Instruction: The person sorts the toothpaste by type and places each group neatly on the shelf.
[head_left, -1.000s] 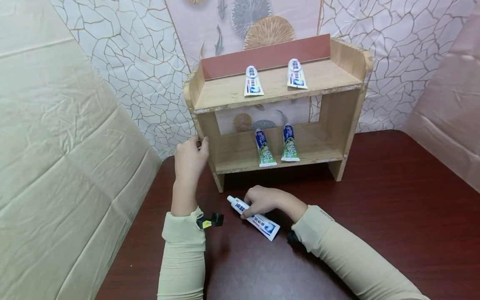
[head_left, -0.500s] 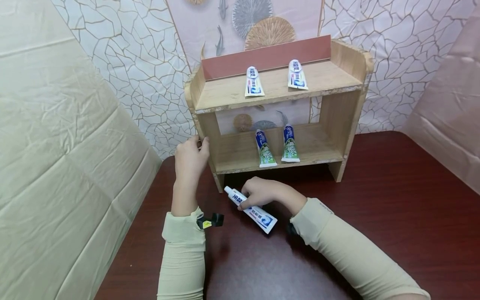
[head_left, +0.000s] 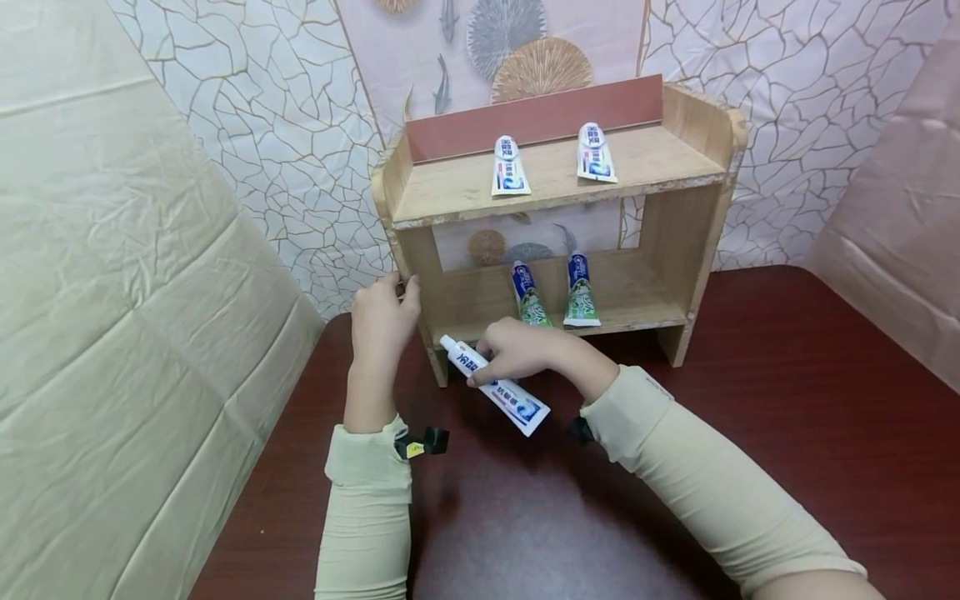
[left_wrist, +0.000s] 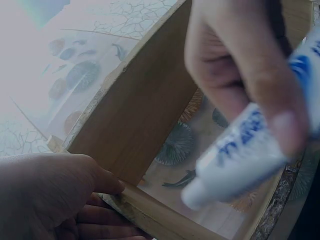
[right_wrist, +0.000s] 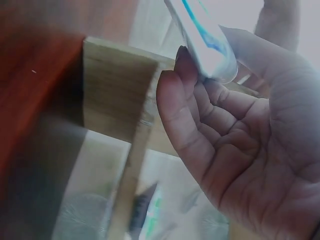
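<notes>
My right hand pinches a white toothpaste tube between thumb and fingers, in front of the lower shelf. The tube is tilted, its white cap pointing up and left; the left wrist view shows its cap end close by. On the far left, my left hand grips the side panel of a wooden two-tier shelf, thumb on the edge and fingers behind. Two white toothpaste tubes, one left and one right, lie on the upper tier. Below lie two blue-green tubes, left and right.
The shelf stands on a dark red-brown table. A reddish board runs along the back of the upper tier. Patterned cloth hangs behind, with a beige cloth at the left.
My right hand has lifted the white toothpaste tube off the table, up and slightly left toward the lower shelf. It now partly overlaps the left blue-green tube. The left hand stays on the panel.
</notes>
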